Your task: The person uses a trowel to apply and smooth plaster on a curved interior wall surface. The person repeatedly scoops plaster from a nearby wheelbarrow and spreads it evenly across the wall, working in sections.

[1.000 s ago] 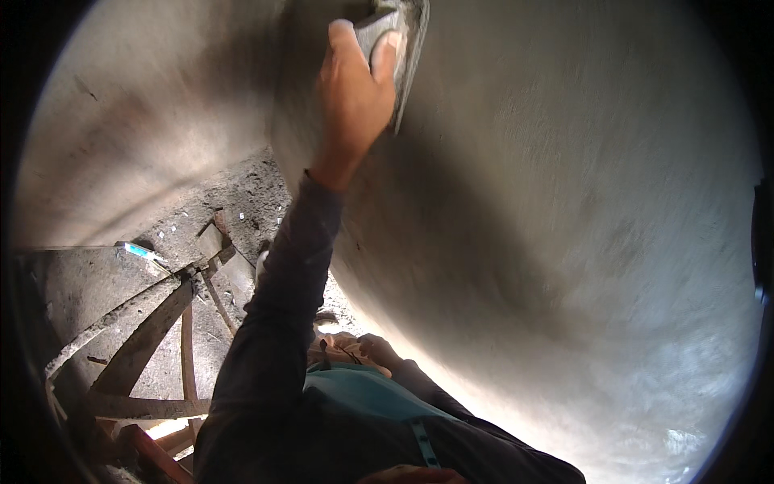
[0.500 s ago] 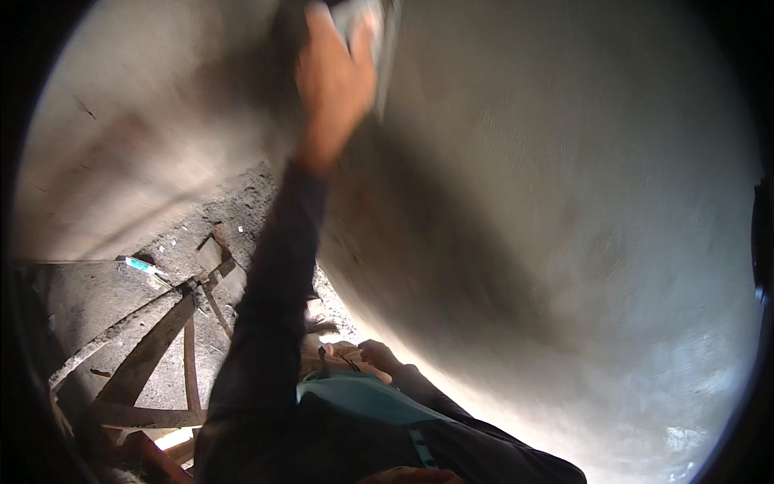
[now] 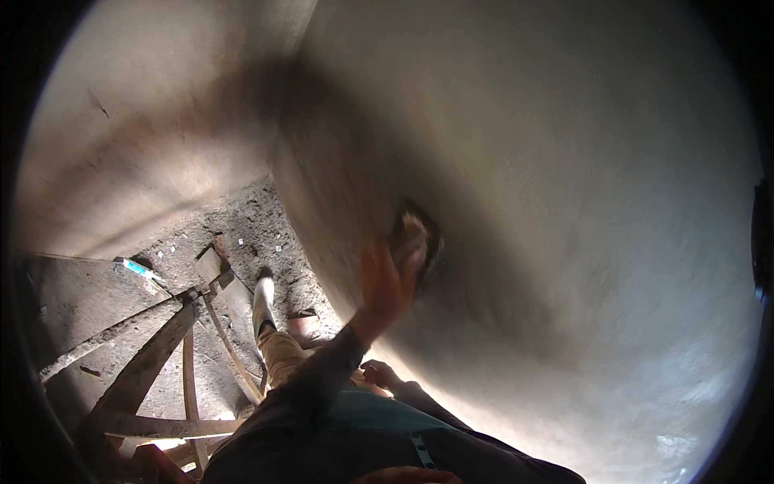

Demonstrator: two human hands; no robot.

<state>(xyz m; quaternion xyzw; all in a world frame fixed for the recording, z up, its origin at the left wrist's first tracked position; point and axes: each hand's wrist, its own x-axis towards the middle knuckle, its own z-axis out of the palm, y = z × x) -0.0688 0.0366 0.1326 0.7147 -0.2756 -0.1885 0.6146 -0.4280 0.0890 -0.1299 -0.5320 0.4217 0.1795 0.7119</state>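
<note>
My left hand (image 3: pixel 387 282), blurred, grips a grey block-like float (image 3: pixel 427 242) against the curved, smooth grey plastered wall (image 3: pixel 613 185), below the middle of the picture's height. A dark shadow spreads around it on that surface. My right hand (image 3: pixel 379 373) hangs low by my waist with curled fingers; whatever it holds, if anything, is too small to make out.
At left, a wooden spoked frame (image 3: pixel 129 375) stands over rough, debris-strewn ground (image 3: pixel 242 210), with a light blue-and-white long object (image 3: pixel 139 268) lying across it. A paler wall (image 3: pixel 121 161) rises behind. My white boot (image 3: pixel 264 298) shows below.
My left hand and the float have swept down and slightly right from the top of the picture. My leg and boot have come into view. My right hand stays low.
</note>
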